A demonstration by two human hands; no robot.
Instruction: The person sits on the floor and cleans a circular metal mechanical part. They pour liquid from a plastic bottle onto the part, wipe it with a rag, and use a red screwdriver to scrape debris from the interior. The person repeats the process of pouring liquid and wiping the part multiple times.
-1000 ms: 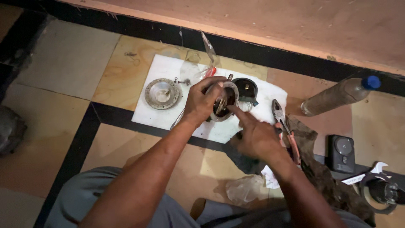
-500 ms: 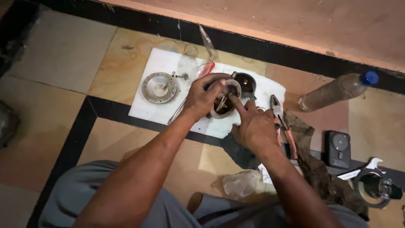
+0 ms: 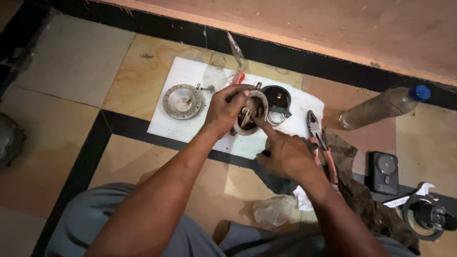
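Head view, from near to far: the right hand (image 3: 285, 154), curled with its forefinger probing, seems mid-step inside the round metal housing (image 3: 250, 113) that the left hand (image 3: 227, 110) clasps by its rim over the white cloth (image 3: 190, 131), pliers (image 3: 320, 140) at three o'clock, round plate (image 3: 182, 101) at nine; steadiness likely matters next.

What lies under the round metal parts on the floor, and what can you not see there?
A white cloth lies under the round metal disc and the dark round part, spread over the tiled floor. The left hand hides the cloth beneath the round housing it holds.
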